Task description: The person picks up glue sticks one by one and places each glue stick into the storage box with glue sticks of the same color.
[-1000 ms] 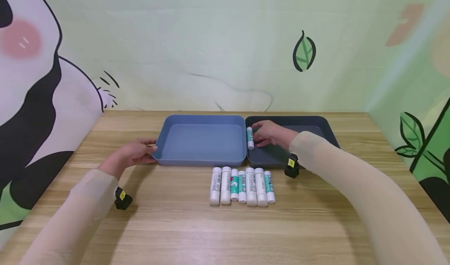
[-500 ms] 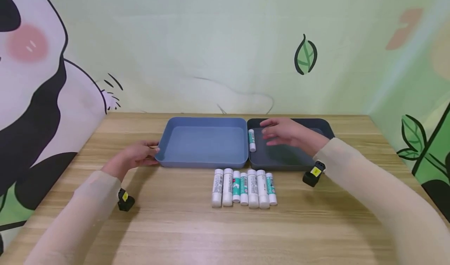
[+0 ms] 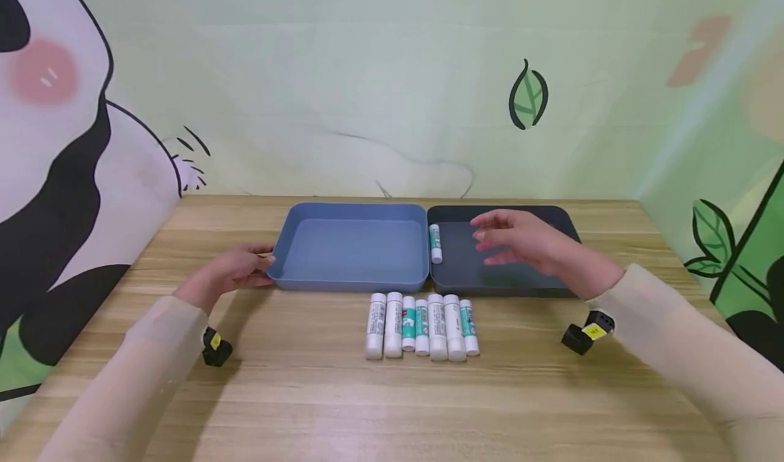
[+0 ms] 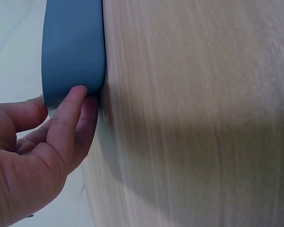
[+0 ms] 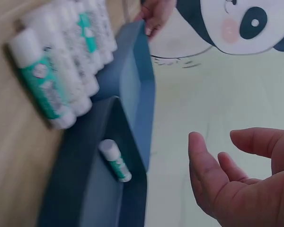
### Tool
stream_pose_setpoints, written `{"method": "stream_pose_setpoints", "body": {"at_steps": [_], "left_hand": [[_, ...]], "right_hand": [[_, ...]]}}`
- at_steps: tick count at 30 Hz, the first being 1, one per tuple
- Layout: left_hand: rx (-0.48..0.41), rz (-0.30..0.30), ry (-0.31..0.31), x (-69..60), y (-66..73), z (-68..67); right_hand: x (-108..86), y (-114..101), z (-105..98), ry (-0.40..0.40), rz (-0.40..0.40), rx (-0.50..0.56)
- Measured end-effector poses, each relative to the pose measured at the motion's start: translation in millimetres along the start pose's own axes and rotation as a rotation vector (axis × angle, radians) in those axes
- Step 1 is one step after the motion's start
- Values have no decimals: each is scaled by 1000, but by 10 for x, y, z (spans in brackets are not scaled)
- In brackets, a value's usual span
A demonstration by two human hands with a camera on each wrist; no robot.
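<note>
Near its left end, the blue tray point(image 3: 355, 248) is held by my left hand point(image 3: 235, 268). The left wrist view shows the thumb point(image 4: 26, 115) at the rim and other fingers point(image 4: 68, 116) against the outer wall. Over the dark grey tray point(image 3: 465, 271) hovers my right hand point(image 3: 529, 244), its spread fingers holding nothing. A small green-and-white glue stick point(image 3: 435, 244) lies along that tray's left wall, apart from the hand. In front of the trays is a row of several glue sticks point(image 3: 421, 327), some larger and white, others smaller and green-labelled.
Both trays stand side by side, touching, toward the back of the wooden table point(image 3: 306, 394). Behind them rises a pale green wall point(image 3: 306, 108) with panda and leaf drawings. Each wrist carries a small black camera point(image 3: 588, 333).
My right hand has let go of the small glue stick beside the tray's left wall and drawn away to the right, its fingers spreading. The left hand has stayed at the blue tray.
</note>
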State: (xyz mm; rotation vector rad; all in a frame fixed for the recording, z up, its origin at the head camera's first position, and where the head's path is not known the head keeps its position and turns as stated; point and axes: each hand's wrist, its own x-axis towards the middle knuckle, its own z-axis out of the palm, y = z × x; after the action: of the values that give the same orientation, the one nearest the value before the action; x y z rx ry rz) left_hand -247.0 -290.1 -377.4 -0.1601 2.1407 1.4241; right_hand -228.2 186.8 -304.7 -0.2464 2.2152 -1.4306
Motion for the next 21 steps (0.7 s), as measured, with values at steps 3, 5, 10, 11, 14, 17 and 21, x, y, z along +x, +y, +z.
{"method": "stream_pose_setpoints", "body": {"at_steps": [3, 5, 10, 11, 14, 17, 21], "left_hand": [[4, -2, -1, -2, 10, 1], [8, 1, -5, 7, 8, -2], [22, -6, -14, 8, 10, -10], [24, -9, -12, 11, 7, -5], [22, -12, -7, 26, -1, -2], [16, -14, 0, 34, -1, -2], [9, -16, -2, 23, -4, 8]], "right_hand": [[-93, 66, 63, 1, 6, 8], [-151, 112, 100, 2, 13, 11], [-266, 238, 171, 5, 23, 34], [-287, 266, 183, 5, 26, 39], [-336, 358, 228, 6, 40, 53], [-361, 471, 285, -15, 60, 65], [-365, 630, 370, -38, 97, 95]]}}
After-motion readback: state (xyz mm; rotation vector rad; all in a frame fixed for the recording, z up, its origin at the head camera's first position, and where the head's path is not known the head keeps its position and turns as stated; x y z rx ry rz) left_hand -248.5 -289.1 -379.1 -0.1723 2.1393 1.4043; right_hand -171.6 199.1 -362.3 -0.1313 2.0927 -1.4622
